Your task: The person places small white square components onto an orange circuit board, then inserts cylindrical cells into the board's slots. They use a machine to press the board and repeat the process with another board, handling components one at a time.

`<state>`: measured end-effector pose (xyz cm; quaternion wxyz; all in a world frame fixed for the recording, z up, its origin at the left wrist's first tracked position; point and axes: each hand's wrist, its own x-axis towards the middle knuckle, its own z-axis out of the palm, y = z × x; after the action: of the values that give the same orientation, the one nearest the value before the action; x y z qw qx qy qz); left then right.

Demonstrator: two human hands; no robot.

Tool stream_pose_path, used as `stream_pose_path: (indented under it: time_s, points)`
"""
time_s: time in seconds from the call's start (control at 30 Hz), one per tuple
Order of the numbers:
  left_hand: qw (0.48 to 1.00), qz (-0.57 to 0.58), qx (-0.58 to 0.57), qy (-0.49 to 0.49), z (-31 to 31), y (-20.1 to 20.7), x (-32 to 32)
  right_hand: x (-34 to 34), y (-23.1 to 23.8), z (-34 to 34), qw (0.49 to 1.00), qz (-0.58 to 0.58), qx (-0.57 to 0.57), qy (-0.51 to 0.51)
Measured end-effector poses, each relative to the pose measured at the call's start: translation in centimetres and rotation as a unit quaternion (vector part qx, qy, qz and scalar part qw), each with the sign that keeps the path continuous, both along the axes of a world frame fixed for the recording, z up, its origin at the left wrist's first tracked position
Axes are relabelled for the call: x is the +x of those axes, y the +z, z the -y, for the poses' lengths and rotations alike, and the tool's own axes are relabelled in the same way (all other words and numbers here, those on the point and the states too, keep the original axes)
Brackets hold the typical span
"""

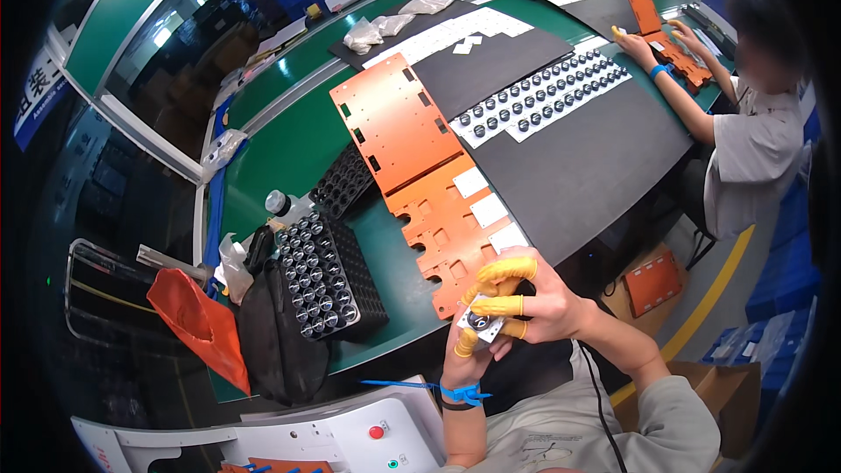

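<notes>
My left hand (462, 363), with yellow finger cots, is closed on a small white square plate with a dark round part (479, 321) on top. From the right, my right hand (543, 300) pinches the same piece, its yellow-covered fingers over the dark round part. Both hands are over the near end of a hinged orange fixture, whose lower half (428, 226) has pockets and notches. White square plates (490, 211) lie along its right side. The fixture's upper half (392, 123) lies folded open, with small slots in it.
A black tray (359, 285) of dark round parts stands left of the fixture. Rows of similar parts on white plates (547, 98) lie on a black mat (578, 175). A co-worker (753, 123) handles another orange fixture (679, 60). An orange bag (200, 324) hangs at the left edge.
</notes>
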<state>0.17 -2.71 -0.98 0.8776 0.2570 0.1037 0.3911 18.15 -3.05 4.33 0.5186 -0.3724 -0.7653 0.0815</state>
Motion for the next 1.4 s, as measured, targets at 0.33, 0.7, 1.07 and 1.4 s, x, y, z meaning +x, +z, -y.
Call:
stream_pose_path:
  time_s: [0.33,0.7,1.07,1.4]
  points:
    - [0.998,-0.033,0.047,-0.036,0.2,-0.4,0.3,0.7,0.9,0.4,0.993,0.037,0.106,-0.027]
    - [0.764,-0.416,0.347,0.349,-0.6,3.3,1.5,1.3,1.2,-0.3,0.996,0.069,0.007,-0.047]
    - [0.716,-0.478,0.335,0.383,-2.0,4.0,1.0,0.6,0.0,-0.9,0.994,0.018,-0.096,-0.054]
    - [0.484,-0.695,0.342,0.407,-9.4,5.6,0.7,2.2,-2.3,-0.5,0.992,-0.032,-0.112,-0.042]
